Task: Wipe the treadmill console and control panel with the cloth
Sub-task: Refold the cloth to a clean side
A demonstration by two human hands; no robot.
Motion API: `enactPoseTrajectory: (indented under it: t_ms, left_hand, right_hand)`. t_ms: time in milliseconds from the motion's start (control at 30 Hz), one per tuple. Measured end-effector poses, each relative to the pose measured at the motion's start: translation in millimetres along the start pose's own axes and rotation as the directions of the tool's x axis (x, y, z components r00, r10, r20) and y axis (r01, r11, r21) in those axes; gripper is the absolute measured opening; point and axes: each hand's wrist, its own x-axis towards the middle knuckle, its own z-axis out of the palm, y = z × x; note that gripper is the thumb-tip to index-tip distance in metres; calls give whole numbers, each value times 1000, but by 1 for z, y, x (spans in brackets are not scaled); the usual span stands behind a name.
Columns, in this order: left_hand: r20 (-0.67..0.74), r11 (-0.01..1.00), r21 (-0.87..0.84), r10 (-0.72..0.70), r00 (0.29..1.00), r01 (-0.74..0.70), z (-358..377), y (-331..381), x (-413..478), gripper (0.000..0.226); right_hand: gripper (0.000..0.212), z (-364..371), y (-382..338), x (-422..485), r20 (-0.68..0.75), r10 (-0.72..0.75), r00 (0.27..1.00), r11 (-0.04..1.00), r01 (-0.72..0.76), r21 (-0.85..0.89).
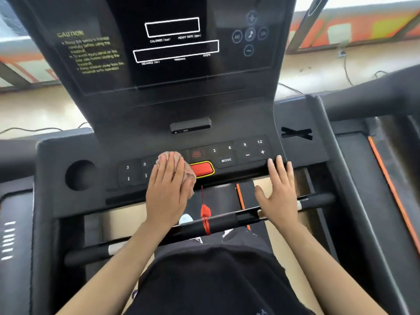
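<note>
The left hand (167, 192) lies flat on a pinkish cloth (190, 175), pressing it against the control panel (236, 155). Its fingers are straight and close together, so the grip is open, with nothing pinched or curled round. The cloth is bunched under the palm and fingers. It shows past the fingertips and along the hand's right edge, where it touches the left end of the red button (201, 169) with the yellow border. It covers the panel between the left group of number keys and that button.

The right hand (280, 194) is well apart from the cloth. Its fingers are spread and straight, and the fingertips rest on the front edge of the panel below the minus and plus keys. Its grip is open too and holds nothing.

The console (177, 76) rises behind the panel, dark, with two white-outlined display boxes and yellow caution text on its left side. A round cup hole (80, 175) sits at the panel's left. A red cord (205, 212) hangs down from below the red button and is wound round the black handlebar (222, 221), which crosses in front of both wrists.
</note>
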Motion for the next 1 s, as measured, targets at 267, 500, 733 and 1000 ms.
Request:
enactPoseTrajectory:
  t_ms: [267,500,733,1000]
  left_hand:
    - [81,972,22,231,970,-233,19,99,59,57]
    - [167,807,-289,572,803,-514,29,189,90,51]
    - [171,724,-607,522,836,-328,6,224,43,31]
    - [423,513,-850,526,738,122,-17,245,-9,29]
  right_hand:
    - [73,-22,35,1,113,-123,986,974,98,206]
    - [59,-52,59,-17,42,48,998,882,-62,467]
    - [46,-74,82,-62,-22,239,971,768,-175,616]
    - [47,-81,58,-154,89,334,938,522,-263,811]
